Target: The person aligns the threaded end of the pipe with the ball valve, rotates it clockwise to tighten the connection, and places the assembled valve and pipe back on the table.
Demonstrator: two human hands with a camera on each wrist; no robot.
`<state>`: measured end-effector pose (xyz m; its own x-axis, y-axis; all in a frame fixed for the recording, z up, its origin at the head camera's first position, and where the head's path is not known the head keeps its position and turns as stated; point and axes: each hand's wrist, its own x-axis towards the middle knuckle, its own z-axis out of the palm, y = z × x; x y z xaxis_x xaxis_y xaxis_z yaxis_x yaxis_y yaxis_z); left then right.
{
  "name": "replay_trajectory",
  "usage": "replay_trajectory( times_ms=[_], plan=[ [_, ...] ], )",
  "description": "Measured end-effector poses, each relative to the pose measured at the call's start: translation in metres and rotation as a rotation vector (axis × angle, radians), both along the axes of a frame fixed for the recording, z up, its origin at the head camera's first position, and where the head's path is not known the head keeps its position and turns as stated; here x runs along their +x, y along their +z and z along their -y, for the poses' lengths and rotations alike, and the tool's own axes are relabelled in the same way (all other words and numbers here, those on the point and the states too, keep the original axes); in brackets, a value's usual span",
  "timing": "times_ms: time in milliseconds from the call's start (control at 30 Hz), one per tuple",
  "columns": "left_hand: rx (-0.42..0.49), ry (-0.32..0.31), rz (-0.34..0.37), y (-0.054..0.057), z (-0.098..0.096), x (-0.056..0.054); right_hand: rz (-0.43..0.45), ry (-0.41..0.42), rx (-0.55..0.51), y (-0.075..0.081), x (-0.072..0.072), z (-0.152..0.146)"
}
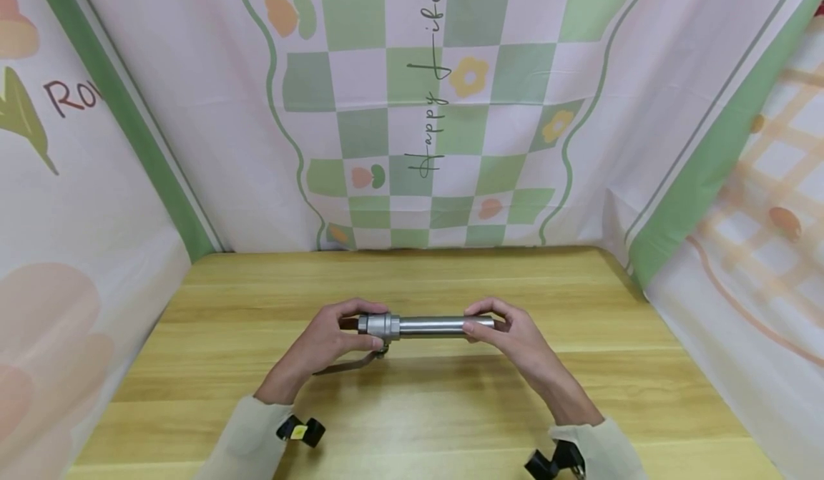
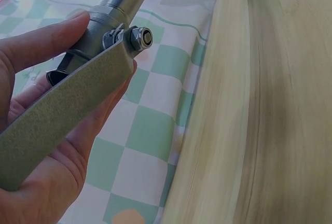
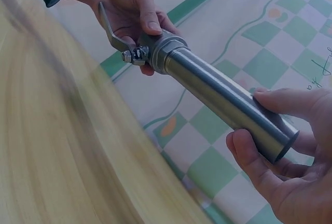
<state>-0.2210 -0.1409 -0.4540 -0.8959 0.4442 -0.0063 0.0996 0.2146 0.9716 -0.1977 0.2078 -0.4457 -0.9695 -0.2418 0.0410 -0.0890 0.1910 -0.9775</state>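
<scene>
A metal ball valve with a flat lever handle is joined end to end with a smooth steel pipe. My left hand grips the valve body, its thumb on the near side and fingers on the far side. The lever points back toward the left wrist, and a nut sits at its pivot. My right hand holds the pipe near its free end, between thumb and fingers. In the right wrist view the pipe's open end shows. The joint's threads are hidden.
Below the hands lies a wooden table. Behind it hangs a checked green and white cloth, with printed curtains at both sides. Black wrist cameras sit at the sleeves.
</scene>
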Motion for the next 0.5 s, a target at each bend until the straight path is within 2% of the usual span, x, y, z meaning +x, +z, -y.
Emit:
replay_trajectory(
  times_ms=[167,367,500],
  plan=[
    [0.001,0.010,0.007,0.0000,-0.0001,-0.0001,0.005,0.008,0.011,0.0011,0.0008,-0.0005],
    [-0.001,0.012,0.009,-0.0008,0.0007,-0.0004,-0.018,0.084,0.019,0.0006,0.0006,-0.0004],
    [-0.003,0.013,0.009,-0.0011,0.0007,-0.0007,-0.040,0.105,0.024,0.0000,0.0006,-0.0004]
  ],
)
